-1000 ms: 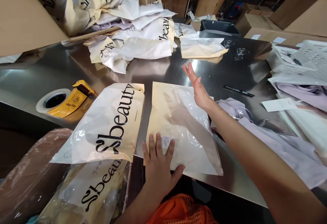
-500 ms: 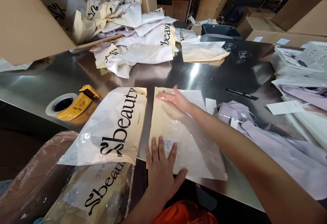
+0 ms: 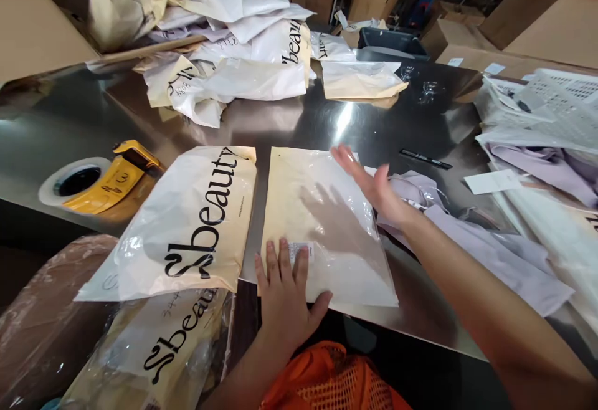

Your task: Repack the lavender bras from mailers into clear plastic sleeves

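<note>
A flat cream and white plastic bag [image 3: 336, 266] lies on the metal table in front of me, with a small printed label [image 3: 303, 251] near its lower left. My left hand [image 3: 287, 285] rests on the bag's lower left part, fingers spread beside the label. Over the bag's upper right edge, my right hand [image 3: 371, 182] is raised with its fingers stretched out, holding nothing and casting a shadow on the bag. To the left lies a filled bag printed "Sbeauty" [image 3: 187, 210]. Lilac fabric [image 3: 486, 248] lies to the right, partly behind my right forearm.
A yellow tape dispenser [image 3: 112, 182] with its roll sits at the left. Several crumpled printed bags [image 3: 261, 80] are heaped at the back, beside a cardboard box [image 3: 37, 30]. A black pen [image 3: 425, 159], white basket [image 3: 560, 95] and dark bin [image 3: 392, 43] are on the right side.
My right hand has lifted from the upper left of the flat bag and moved right. My left hand stays on the bag. The whole view has shifted slightly.
</note>
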Action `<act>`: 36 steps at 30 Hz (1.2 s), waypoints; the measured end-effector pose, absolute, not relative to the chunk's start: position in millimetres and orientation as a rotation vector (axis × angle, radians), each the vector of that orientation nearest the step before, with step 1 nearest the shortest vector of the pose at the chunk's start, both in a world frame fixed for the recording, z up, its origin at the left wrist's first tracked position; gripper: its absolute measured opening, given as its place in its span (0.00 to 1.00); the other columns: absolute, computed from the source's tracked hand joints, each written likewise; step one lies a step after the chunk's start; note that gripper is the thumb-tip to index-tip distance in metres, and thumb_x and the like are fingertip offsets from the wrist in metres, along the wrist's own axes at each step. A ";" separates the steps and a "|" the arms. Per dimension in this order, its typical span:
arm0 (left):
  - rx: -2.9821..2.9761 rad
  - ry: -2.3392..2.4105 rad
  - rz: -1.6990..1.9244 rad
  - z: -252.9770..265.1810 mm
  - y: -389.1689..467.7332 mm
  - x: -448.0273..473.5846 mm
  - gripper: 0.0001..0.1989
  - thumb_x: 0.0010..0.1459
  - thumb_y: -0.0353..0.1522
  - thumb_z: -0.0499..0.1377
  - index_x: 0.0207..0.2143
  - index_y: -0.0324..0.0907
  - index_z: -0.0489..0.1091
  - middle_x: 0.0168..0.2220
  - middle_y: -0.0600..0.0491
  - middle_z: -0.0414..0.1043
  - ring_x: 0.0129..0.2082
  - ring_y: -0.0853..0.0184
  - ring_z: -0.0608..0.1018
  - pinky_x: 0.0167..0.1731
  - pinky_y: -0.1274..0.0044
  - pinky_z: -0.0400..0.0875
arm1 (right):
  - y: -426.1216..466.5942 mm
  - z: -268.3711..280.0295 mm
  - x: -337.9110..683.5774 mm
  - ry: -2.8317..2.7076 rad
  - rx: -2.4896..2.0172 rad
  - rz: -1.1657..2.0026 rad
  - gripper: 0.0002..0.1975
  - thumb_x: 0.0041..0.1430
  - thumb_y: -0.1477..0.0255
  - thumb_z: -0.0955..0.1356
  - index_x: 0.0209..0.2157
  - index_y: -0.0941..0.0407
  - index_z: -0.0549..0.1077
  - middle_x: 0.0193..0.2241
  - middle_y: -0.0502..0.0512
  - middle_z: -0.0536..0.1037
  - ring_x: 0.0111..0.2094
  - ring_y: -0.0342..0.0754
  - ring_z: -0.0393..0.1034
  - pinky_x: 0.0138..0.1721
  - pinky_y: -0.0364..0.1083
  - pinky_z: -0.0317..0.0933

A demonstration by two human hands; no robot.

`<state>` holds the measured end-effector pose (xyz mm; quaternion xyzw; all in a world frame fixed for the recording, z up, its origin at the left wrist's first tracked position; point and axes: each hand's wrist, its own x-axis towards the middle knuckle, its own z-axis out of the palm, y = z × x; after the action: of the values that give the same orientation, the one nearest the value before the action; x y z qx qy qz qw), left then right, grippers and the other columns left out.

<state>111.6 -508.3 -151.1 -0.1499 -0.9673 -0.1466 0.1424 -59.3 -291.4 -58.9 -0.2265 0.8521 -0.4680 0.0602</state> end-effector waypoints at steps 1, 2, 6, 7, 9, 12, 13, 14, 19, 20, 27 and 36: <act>-0.439 -2.776 -0.436 -151.7 -508.5 112.1 0.34 0.61 0.51 0.54 0.61 0.37 0.64 0.68 0.29 0.48 0.68 0.34 0.50 0.60 0.41 0.49 | -291.4 -61.5 -40.7 2.589 -0.786 -1.249 0.44 0.60 0.39 0.39 0.71 0.45 0.40 0.71 0.44 0.42 0.71 0.53 0.20 0.70 0.62 0.21; -0.446 -2.761 -0.446 -152.3 -508.7 112.5 0.32 0.61 0.51 0.54 0.56 0.35 0.68 0.67 0.28 0.49 0.68 0.34 0.49 0.61 0.41 0.48 | -292.9 -65.6 -24.7 2.602 -0.884 -1.085 0.44 0.60 0.39 0.41 0.71 0.45 0.37 0.71 0.44 0.39 0.71 0.54 0.17 0.69 0.62 0.17; -0.469 -2.750 -0.441 -153.1 -509.9 112.9 0.27 0.60 0.50 0.56 0.47 0.36 0.72 0.67 0.28 0.49 0.68 0.35 0.49 0.61 0.42 0.47 | -305.4 -89.1 6.2 2.534 -1.086 -0.718 0.45 0.61 0.39 0.54 0.71 0.49 0.42 0.70 0.54 0.46 0.71 0.63 0.23 0.64 0.69 0.08; -0.470 -2.754 -0.436 -152.7 -510.2 112.9 0.27 0.60 0.50 0.56 0.47 0.36 0.71 0.67 0.28 0.49 0.68 0.35 0.48 0.61 0.41 0.48 | -307.4 -92.8 6.9 2.457 -1.065 -0.765 0.45 0.61 0.38 0.53 0.71 0.49 0.45 0.70 0.55 0.47 0.71 0.63 0.24 0.64 0.69 0.08; -0.474 -2.768 -0.427 -151.5 -510.7 112.9 0.26 0.61 0.50 0.56 0.47 0.36 0.71 0.67 0.28 0.49 0.68 0.35 0.48 0.61 0.41 0.48 | -307.3 -92.8 4.8 2.303 -0.931 -1.085 0.45 0.60 0.38 0.44 0.71 0.48 0.46 0.70 0.52 0.47 0.72 0.60 0.27 0.67 0.69 0.15; -0.478 -2.794 -0.408 -149.9 -511.5 113.4 0.26 0.61 0.50 0.55 0.47 0.36 0.71 0.67 0.28 0.50 0.68 0.34 0.49 0.61 0.41 0.48 | -300.1 -75.4 4.2 2.101 -0.635 -1.775 0.50 0.54 0.45 0.28 0.71 0.47 0.41 0.71 0.47 0.46 0.72 0.52 0.31 0.69 0.66 0.37; -0.478 -2.797 -0.404 -149.8 -511.8 113.7 0.27 0.61 0.51 0.55 0.47 0.36 0.71 0.67 0.28 0.50 0.68 0.34 0.49 0.61 0.41 0.48 | -297.6 -67.8 6.5 2.047 -0.547 -1.935 0.51 0.52 0.47 0.26 0.72 0.48 0.39 0.71 0.47 0.45 0.72 0.51 0.33 0.68 0.65 0.43; -0.476 -2.797 -0.405 -149.9 -512.0 113.9 0.27 0.61 0.50 0.55 0.47 0.36 0.71 0.67 0.28 0.50 0.68 0.33 0.48 0.61 0.41 0.48 | -295.9 -61.1 10.3 2.014 -0.470 -2.024 0.52 0.52 0.47 0.25 0.72 0.50 0.38 0.71 0.48 0.44 0.72 0.51 0.34 0.67 0.64 0.47; -0.443 -2.758 -0.440 -154.5 -511.9 116.0 0.25 0.62 0.48 0.56 0.49 0.35 0.69 0.68 0.28 0.45 0.69 0.36 0.44 0.61 0.40 0.38 | -301.2 -58.8 44.1 1.923 -0.273 -2.028 0.55 0.51 0.49 0.24 0.71 0.56 0.42 0.70 0.55 0.47 0.71 0.54 0.43 0.63 0.64 0.54; -0.428 -2.762 -0.458 -155.5 -511.7 116.7 0.25 0.62 0.47 0.56 0.50 0.35 0.68 0.69 0.28 0.44 0.70 0.37 0.43 0.61 0.39 0.35 | -304.1 -63.5 51.4 1.891 -0.286 -2.040 0.56 0.51 0.49 0.24 0.71 0.58 0.41 0.70 0.57 0.47 0.71 0.54 0.43 0.63 0.63 0.55; -0.367 -2.498 -1.033 -129.4 -519.4 130.6 0.17 0.66 0.40 0.53 0.53 0.41 0.64 0.62 0.39 0.61 0.69 0.51 0.54 0.65 0.50 0.45 | -323.9 -84.2 92.9 1.637 -0.274 -2.127 0.51 0.57 0.47 0.30 0.70 0.58 0.47 0.69 0.61 0.53 0.70 0.57 0.46 0.63 0.65 0.53; -0.188 -2.759 -1.213 -83.5 -575.1 160.7 0.11 0.60 0.45 0.60 0.34 0.50 0.77 0.39 0.52 0.72 0.44 0.59 0.74 0.46 0.65 0.66 | -355.5 -106.1 165.6 1.657 -0.580 -1.879 0.40 0.62 0.40 0.43 0.60 0.38 0.68 0.65 0.45 0.63 0.72 0.51 0.38 0.70 0.62 0.32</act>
<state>160.7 -575.1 -83.5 -0.0621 -0.9120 -0.4009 0.0609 165.6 -355.5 -106.1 -0.2166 0.6185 -0.7012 0.2809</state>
